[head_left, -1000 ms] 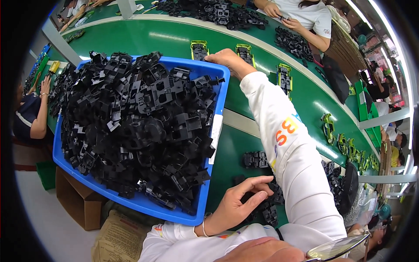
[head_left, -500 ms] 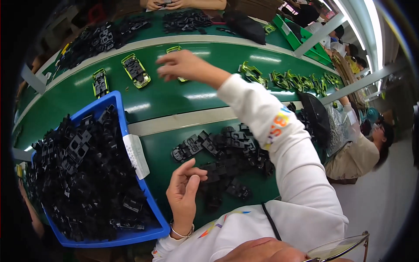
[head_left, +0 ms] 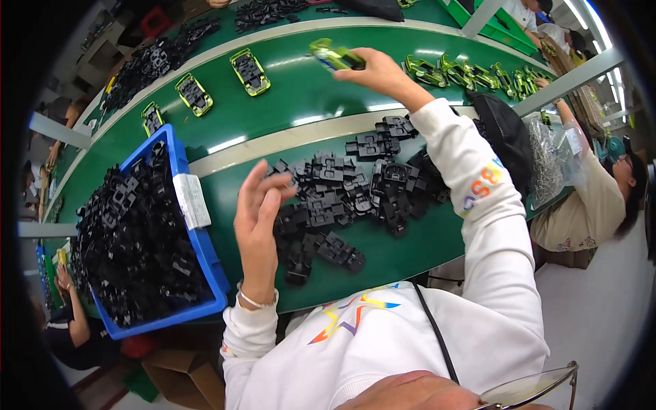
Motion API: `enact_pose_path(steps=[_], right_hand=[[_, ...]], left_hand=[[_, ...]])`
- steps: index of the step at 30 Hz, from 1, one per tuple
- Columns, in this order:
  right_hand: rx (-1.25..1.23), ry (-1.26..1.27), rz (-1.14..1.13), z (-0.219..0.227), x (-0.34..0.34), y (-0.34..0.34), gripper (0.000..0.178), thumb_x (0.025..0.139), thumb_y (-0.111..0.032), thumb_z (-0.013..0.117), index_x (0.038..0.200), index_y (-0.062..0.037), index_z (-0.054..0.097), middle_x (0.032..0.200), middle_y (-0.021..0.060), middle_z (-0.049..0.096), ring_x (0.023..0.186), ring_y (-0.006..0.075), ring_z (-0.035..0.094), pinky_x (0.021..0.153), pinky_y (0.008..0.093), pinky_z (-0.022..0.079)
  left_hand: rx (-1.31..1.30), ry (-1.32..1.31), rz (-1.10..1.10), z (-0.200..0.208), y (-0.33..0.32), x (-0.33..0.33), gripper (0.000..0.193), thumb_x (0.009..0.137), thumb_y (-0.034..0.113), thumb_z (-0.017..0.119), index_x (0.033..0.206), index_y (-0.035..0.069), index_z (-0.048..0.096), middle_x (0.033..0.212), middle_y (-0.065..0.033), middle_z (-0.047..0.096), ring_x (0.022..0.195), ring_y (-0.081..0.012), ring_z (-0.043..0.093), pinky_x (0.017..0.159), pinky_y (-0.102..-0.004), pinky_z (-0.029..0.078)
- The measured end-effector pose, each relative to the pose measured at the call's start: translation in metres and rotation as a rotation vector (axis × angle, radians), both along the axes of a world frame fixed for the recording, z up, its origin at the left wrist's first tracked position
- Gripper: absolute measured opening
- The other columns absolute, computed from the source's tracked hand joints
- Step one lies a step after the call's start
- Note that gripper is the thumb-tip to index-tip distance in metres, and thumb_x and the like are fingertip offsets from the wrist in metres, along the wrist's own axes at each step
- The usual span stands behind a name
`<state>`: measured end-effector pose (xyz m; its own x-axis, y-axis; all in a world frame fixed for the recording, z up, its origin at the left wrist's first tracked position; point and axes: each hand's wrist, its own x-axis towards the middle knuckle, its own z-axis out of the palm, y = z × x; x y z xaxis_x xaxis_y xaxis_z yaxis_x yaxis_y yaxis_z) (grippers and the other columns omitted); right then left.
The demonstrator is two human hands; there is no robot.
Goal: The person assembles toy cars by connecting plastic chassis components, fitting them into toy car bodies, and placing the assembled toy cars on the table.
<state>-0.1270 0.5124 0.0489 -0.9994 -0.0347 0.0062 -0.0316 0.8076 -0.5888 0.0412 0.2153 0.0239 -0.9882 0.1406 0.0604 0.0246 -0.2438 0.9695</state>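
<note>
My right hand [head_left: 378, 70] is stretched out over the green belt, its thumb and fingers closed on a lime-green toy car body shell [head_left: 333, 55], lifted and tilted. To the left of it, car shells fitted with black inner parts lie on the belt; the nearest is a green-rimmed car [head_left: 250, 72]. My left hand [head_left: 258, 219] hovers at the left edge of a pile of black moulded plastic parts [head_left: 328, 201]. Its fingers are apart and slightly blurred, and nothing shows in them.
A blue bin [head_left: 220, 270] heaped with black parts stands at my left. Several lime-green shells [head_left: 454, 72] lie in a row on the belt at the right, by a black bag [head_left: 502, 140]. A co-worker [head_left: 594, 205] sits at the far right. Other people work beyond.
My right hand has moved right from above a car on the belt and has taken hold of a green shell. My left hand has shifted up and left. The view has shifted too.
</note>
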Motion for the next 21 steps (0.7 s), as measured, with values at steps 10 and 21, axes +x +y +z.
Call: enact_pose_path(steps=[10,21], right_hand=[[-0.369,0.012,0.452,0.041,0.128,-0.021,0.061,0.085,-0.03,0.075,0.138,-0.0073,0.054,0.12,0.0108,0.063,0.112,0.0242,0.06,0.097,0.0367,0.047],[0.254,-0.072,0.208,-0.03,0.12,0.13,0.061,0.077,-0.011,0.076,0.134,-0.0161,0.058,0.134,0.0094,0.057,0.121,0.0336,0.051,0.105,0.0422,0.04]], left_hand=[[0.435,-0.209,-0.038,-0.002,0.022,0.003,0.065,0.1,0.06,0.037,0.139,0.009,0.044,0.118,-0.0143,0.061,0.101,-0.0278,0.066,0.087,-0.0413,0.054],[0.408,-0.236,0.049,-0.001,0.003,0.014,0.06,0.103,0.056,0.035,0.136,0.008,0.048,0.109,-0.0141,0.064,0.088,-0.0269,0.067,0.076,-0.036,0.056]])
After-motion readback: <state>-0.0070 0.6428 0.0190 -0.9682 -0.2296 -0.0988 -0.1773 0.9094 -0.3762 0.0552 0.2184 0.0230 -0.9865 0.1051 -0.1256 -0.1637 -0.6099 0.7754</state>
